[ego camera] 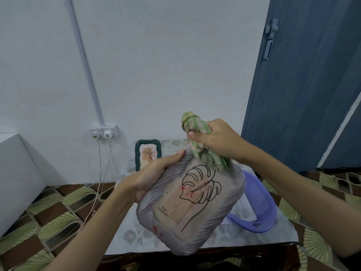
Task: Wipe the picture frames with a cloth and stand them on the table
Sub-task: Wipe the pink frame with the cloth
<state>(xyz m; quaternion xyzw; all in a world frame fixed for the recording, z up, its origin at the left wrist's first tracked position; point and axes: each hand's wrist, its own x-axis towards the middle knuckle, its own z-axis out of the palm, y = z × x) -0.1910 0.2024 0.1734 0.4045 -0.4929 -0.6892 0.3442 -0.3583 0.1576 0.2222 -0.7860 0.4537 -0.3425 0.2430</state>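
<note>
Left hand [151, 173] grip around grey frame [192, 208] edge, right hand [214, 140] clutching cloth [203, 151] on its top edge.

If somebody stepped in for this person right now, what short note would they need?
Left hand grips the grey frame's upper left edge, holding it tilted above the table.
Right hand grips the green striped cloth, which touches the frame's top edge.
Done: the green-bordered frame stands at the table's back.
Left: finish wiping the grey frame, then stand it up. A purple basket sits behind it; its contents are hidden.
</note>
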